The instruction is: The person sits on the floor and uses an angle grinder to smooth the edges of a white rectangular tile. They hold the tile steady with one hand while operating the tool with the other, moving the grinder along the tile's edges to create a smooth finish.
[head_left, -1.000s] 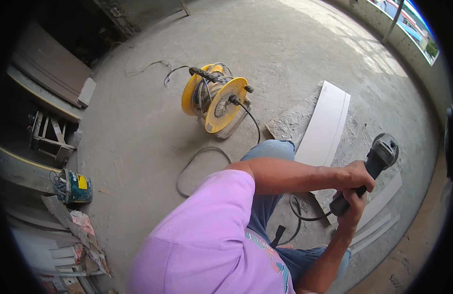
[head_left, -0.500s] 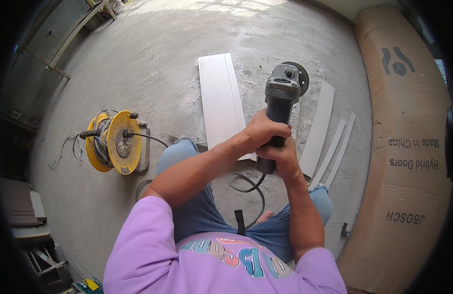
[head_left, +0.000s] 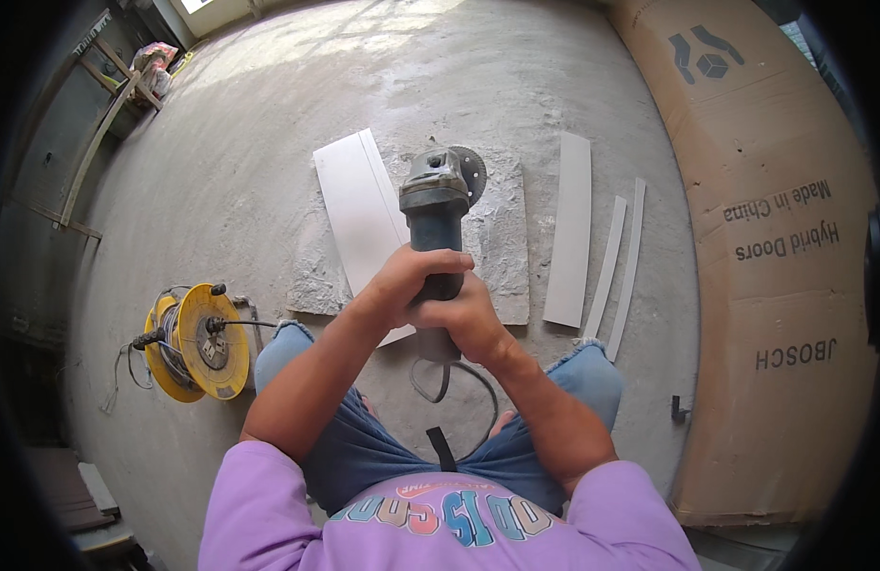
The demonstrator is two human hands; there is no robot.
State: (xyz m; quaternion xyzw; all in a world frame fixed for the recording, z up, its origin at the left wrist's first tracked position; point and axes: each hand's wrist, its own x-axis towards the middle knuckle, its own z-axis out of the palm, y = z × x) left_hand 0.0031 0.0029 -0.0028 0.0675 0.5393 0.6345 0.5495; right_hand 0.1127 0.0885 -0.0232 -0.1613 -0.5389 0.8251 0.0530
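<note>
An angle grinder (head_left: 436, 217) is held upright in the picture, its grey head pointing away from me and its toothed dark disc (head_left: 472, 177) on the right side. My left hand (head_left: 413, 282) wraps the middle of its black body, and my right hand (head_left: 470, 316) closes round it just below. The black cord hangs from the grinder's rear end between my knees. Behind the tool, a white panel (head_left: 352, 195) with a thin line along its length lies tilted on a rough grey slab (head_left: 502, 247). The grinder hides part of the panel's right edge; I cannot tell whether the disc touches anything.
To the right lie a wider white strip (head_left: 569, 228) and two narrow ones, one a thin strip (head_left: 606, 266). A long cardboard box (head_left: 744, 314) runs along the right side. A yellow cable reel (head_left: 216, 347) stands at left, with a wooden frame (head_left: 97, 143) beyond.
The view has shifted, showing more of the grey slab. My hands have brought the grinder leftward, so it now overlaps the white panel's right edge. Both hands keep their grip.
</note>
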